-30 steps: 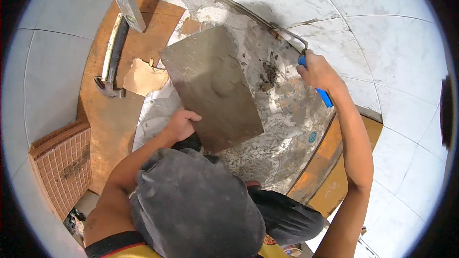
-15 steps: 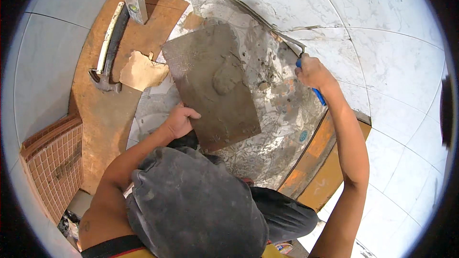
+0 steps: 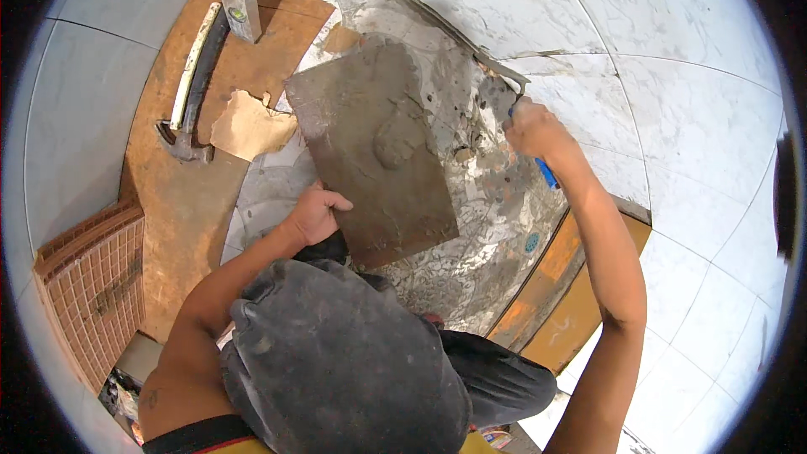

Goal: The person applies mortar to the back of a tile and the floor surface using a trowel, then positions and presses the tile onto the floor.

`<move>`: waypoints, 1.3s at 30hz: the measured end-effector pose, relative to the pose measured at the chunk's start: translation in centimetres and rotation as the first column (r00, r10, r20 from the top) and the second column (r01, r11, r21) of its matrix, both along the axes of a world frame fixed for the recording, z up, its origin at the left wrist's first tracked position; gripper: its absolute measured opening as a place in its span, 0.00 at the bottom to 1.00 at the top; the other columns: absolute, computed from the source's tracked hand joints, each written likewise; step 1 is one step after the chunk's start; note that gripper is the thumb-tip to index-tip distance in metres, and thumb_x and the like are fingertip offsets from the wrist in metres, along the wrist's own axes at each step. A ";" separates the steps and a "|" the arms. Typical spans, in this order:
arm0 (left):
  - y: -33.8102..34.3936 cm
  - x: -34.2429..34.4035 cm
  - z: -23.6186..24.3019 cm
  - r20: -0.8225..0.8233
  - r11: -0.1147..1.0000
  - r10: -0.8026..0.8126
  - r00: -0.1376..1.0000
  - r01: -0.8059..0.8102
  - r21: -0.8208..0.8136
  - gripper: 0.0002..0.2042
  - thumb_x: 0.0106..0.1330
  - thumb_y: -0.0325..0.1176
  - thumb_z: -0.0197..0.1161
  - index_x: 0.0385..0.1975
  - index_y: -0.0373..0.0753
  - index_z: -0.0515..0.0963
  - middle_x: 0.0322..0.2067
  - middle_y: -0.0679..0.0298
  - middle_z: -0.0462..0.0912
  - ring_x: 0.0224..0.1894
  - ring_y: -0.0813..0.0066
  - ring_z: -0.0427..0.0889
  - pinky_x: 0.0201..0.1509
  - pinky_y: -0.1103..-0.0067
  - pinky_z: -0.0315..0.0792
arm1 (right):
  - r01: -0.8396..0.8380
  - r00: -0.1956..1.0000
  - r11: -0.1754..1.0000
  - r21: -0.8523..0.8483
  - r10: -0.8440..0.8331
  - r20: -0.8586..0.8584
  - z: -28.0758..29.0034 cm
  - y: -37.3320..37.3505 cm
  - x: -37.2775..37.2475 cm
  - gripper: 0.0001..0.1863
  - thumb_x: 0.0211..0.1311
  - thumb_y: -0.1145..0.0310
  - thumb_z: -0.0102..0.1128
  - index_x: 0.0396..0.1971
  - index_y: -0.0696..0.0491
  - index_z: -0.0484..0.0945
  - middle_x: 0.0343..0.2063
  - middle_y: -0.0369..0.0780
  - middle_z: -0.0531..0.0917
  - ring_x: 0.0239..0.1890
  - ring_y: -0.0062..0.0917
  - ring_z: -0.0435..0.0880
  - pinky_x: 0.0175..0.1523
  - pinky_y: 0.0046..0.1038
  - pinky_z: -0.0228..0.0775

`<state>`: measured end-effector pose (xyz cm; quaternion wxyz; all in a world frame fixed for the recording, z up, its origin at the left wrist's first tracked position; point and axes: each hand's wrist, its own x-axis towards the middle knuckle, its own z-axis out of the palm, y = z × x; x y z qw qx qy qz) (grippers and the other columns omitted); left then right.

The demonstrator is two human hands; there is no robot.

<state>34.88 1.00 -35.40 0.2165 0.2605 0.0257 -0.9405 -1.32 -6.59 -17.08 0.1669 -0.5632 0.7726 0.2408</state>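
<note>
Left grip (image 3: 319, 212) on a mortar-covered panel (image 3: 353, 202), right grip (image 3: 542, 130) around a blue-handled trowel (image 3: 546, 173)

The left grip is closed on the near part of the panel's left edge, its thumb lying on the coated face; the other fingers are hidden. From there the rectangular panel stretches away ahead and to the right, set at a slant, with a raised lump of mortar (image 3: 399, 139) ahead and to the right of the thumb.

The right grip is wrapped around the trowel's blue handle, whose end shows just below the palm. The narrow blade runs ahead and to the left of this grip, along the edge where pale marbled tiles (image 3: 698, 109) meet the patterned floor (image 3: 471, 261); whether it touches either cannot be told. The right grip is well apart from the panel, which lies to its left.

Ahead and to the left of the left grip, a torn piece of cardboard (image 3: 250, 124) lies near, partly over a brown board (image 3: 181, 227). Farther left on that board rests a claw hammer (image 3: 202, 76) with a black handle, a whitish strip (image 3: 192, 67) alongside it. Beyond the hammer stands a metal spirit level (image 3: 237, 0).

To the left of the left grip and nearer the person leans a stack of reddish-brown tiles (image 3: 97, 286) with gridded backs. Below the right grip, a round blue-green drain cover (image 3: 532, 242) sits in the floor.
</note>
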 end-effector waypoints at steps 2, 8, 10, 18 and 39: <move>0.0 -0.1 0.1 0.033 1.000 -0.010 0.999 0.010 -0.010 0.33 0.51 0.12 0.51 0.63 0.34 0.66 0.60 0.53 0.74 0.62 0.53 0.74 0.68 0.57 0.66 | -0.175 0.984 0.982 0.072 0.173 0.034 -0.2 -0.5 0.8 0.17 0.56 0.67 0.57 0.37 0.66 0.81 0.36 0.59 0.84 0.43 0.53 0.84 0.50 0.45 0.77; 0.0 -0.2 0.5 0.037 1.000 0.006 0.999 -0.005 -0.027 0.32 0.50 0.13 0.52 0.61 0.32 0.68 0.58 0.52 0.76 0.61 0.52 0.75 0.68 0.56 0.67 | 0.011 0.995 0.994 0.112 -0.023 0.100 0.5 -2.8 4.0 0.15 0.54 0.67 0.59 0.32 0.65 0.84 0.36 0.60 0.83 0.43 0.53 0.84 0.50 0.45 0.77; -0.1 -0.1 0.5 0.030 1.000 0.006 1.000 -0.006 -0.026 0.32 0.50 0.14 0.52 0.61 0.32 0.68 0.58 0.52 0.76 0.62 0.52 0.75 0.68 0.56 0.67 | -0.021 0.996 0.996 0.083 0.013 0.091 1.0 -3.6 4.6 0.15 0.53 0.67 0.59 0.33 0.65 0.84 0.37 0.60 0.83 0.43 0.53 0.84 0.50 0.45 0.77; 0.0 0.1 0.2 -0.058 1.000 0.032 0.998 -0.032 0.000 0.33 0.52 0.12 0.49 0.64 0.35 0.66 0.61 0.53 0.73 0.64 0.55 0.73 0.69 0.59 0.66 | -0.045 0.996 0.984 0.170 0.030 0.087 2.4 -4.7 4.9 0.16 0.53 0.67 0.58 0.35 0.65 0.83 0.39 0.59 0.83 0.45 0.52 0.84 0.52 0.44 0.77; 0.2 0.1 -0.8 -0.032 0.999 0.007 0.999 -0.008 -0.032 0.32 0.52 0.12 0.49 0.63 0.34 0.65 0.61 0.53 0.73 0.63 0.54 0.72 0.69 0.58 0.65 | 0.184 0.899 0.954 -0.237 -0.065 0.434 -3.4 -4.0 9.7 0.18 0.60 0.61 0.54 0.34 0.65 0.77 0.30 0.57 0.83 0.33 0.50 0.85 0.44 0.45 0.76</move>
